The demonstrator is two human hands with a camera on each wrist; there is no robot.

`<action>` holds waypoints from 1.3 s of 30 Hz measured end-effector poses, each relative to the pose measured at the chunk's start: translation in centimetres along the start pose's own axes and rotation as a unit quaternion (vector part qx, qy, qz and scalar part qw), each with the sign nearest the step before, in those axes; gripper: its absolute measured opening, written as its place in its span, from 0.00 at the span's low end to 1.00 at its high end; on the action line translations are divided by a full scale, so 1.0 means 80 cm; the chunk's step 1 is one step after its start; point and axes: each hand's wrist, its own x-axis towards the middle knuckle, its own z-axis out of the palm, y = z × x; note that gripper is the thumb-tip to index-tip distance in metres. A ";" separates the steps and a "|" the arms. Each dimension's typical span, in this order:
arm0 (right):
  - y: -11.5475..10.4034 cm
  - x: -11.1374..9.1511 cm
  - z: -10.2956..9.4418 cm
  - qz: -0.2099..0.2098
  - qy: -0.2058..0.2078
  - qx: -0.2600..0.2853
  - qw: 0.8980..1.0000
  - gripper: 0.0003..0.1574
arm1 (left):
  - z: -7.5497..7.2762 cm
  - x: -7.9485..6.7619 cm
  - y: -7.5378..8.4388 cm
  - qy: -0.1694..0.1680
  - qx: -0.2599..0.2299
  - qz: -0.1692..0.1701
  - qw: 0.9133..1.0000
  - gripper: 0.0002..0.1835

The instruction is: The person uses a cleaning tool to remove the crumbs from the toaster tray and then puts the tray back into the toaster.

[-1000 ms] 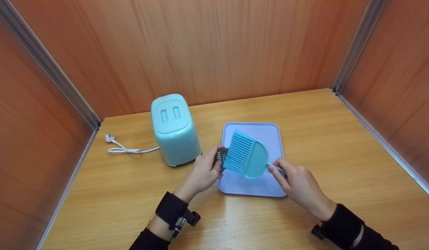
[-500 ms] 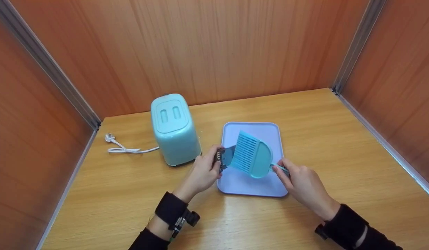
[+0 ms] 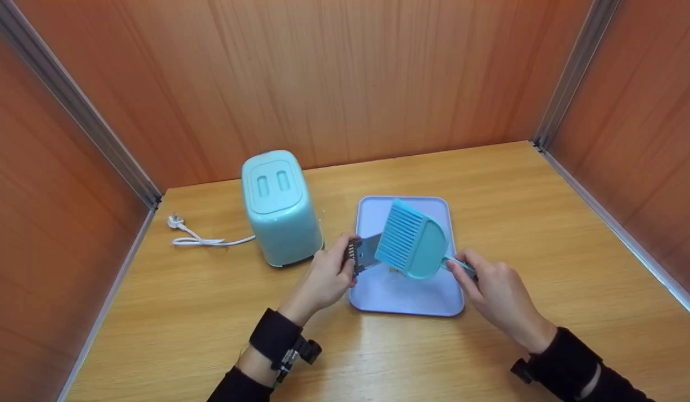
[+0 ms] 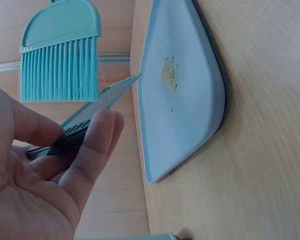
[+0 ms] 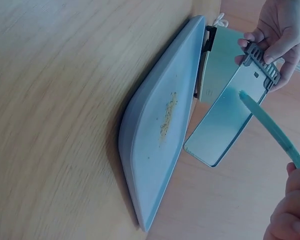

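Observation:
My left hand (image 3: 322, 279) pinches the dark slotted end of a flat metal crumb tray (image 5: 220, 125), held tilted over the lilac serving tray (image 3: 403, 298). My right hand (image 3: 497, 296) grips the handle of a turquoise brush (image 3: 415, 240), its bristles over the crumb tray's face. In the head view the brush covers part of the metal. The right wrist view sees the brush edge-on, its tip at the upper part of the crumb tray. A small heap of tan crumbs (image 4: 169, 74) lies on the serving tray below, largely behind the brush in the head view.
A mint-green toaster (image 3: 282, 218) stands left of the serving tray. Its white cord and plug (image 3: 200, 241) lie on the table further left. Wooden panels (image 3: 378, 84) close off the back and both sides.
The brush in my right hand has drawn to the right and slightly up, uncovering more of the metal crumb tray. My left hand stays in place. Some crumbs now show under the brush.

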 end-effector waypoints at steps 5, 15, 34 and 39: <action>-0.009 -0.002 0.006 -0.010 0.001 0.024 1.000 0.06 | 0.001 -0.001 0.004 -0.004 -0.006 -0.007 1.000 0.21; -0.019 -0.002 0.017 -0.041 -0.003 -0.001 0.999 0.07 | 0.000 -0.002 0.004 -0.008 -0.019 -0.008 1.000 0.22; -0.004 -0.001 0.015 -0.034 -0.021 -0.084 0.996 0.10 | -0.001 -0.004 0.002 -0.004 -0.005 -0.010 1.000 0.22; 0.006 0.001 0.012 -0.024 -0.019 -0.103 0.994 0.12 | -0.002 -0.004 0.003 -0.007 -0.008 -0.016 1.000 0.22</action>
